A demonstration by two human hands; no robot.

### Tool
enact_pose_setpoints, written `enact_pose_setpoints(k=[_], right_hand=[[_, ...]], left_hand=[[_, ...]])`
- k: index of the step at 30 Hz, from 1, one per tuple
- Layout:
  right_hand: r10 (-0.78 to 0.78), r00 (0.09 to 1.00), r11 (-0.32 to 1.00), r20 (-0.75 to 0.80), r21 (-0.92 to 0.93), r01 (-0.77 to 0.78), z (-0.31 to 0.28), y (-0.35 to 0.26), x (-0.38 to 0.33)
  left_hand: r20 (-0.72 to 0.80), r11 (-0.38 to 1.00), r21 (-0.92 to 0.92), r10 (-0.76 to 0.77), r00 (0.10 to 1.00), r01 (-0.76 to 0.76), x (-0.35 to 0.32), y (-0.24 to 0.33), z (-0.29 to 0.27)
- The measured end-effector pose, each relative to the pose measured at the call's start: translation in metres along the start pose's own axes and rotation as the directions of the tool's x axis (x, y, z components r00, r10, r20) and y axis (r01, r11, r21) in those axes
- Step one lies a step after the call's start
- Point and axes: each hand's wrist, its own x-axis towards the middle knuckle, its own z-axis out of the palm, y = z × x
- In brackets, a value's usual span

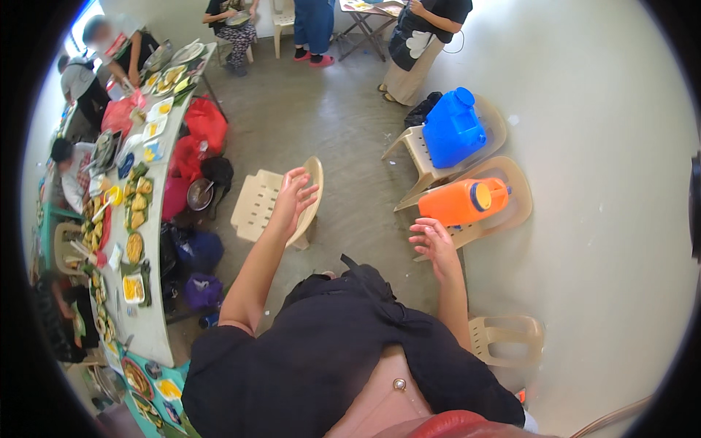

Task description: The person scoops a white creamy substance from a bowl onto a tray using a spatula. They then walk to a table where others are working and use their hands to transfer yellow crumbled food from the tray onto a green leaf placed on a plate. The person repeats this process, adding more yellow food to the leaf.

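My left hand [294, 197] is raised with its fingers loosely spread and nothing in it. Behind and below it stands a beige plastic chair [257, 206]. My right hand [436, 247] is up too, empty, its fingers slightly bent and apart. Just beyond that hand, an orange jerrycan [454, 203] with a yellow cap lies on another beige chair [517, 212]. I cannot tell whether the fingers touch the chair's edge. Farther back, a blue water container [451, 130] rests on a third beige chair [493, 120].
A long white table [162, 292] with food on leaves and in trays runs along the left, people behind it. Red bags [207, 125], dark bags and a metal pot [199, 194] sit under its edge. Several people are at the back. A beige chair [505, 340] stands right of me.
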Motion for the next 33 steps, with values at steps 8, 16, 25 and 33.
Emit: enact_pose_setpoints(k=[8, 16, 25, 33], right_hand=[[0.013, 0.991, 0.999, -0.131, 0.049, -0.006, -0.068, -0.052, 0.139], [-0.046, 0.994, 0.915, 0.097, -0.396, 0.081, -0.100, -0.157, 0.344], [-0.178, 0.899, 0.739, 0.399, -0.549, 0.390, -0.025, -0.233, 0.526], [-0.073, 0.925, 0.756, 0.374, -0.585, 0.295, 0.007, -0.260, 0.635]], left_hand=[[0.141, 0.988, 0.156, -0.022, 0.990, -0.001, 0.172, 0.012, 0.091], [-0.166, 1.000, 0.021, -0.016, 0.986, 0.020, 0.300, 0.011, 0.115], [-0.285, 0.995, 0.094, -0.007, 0.958, 0.036, 0.410, 0.049, 0.099], [-0.107, 0.964, 0.263, -0.009, 0.994, 0.037, 0.565, 0.127, 0.108]])
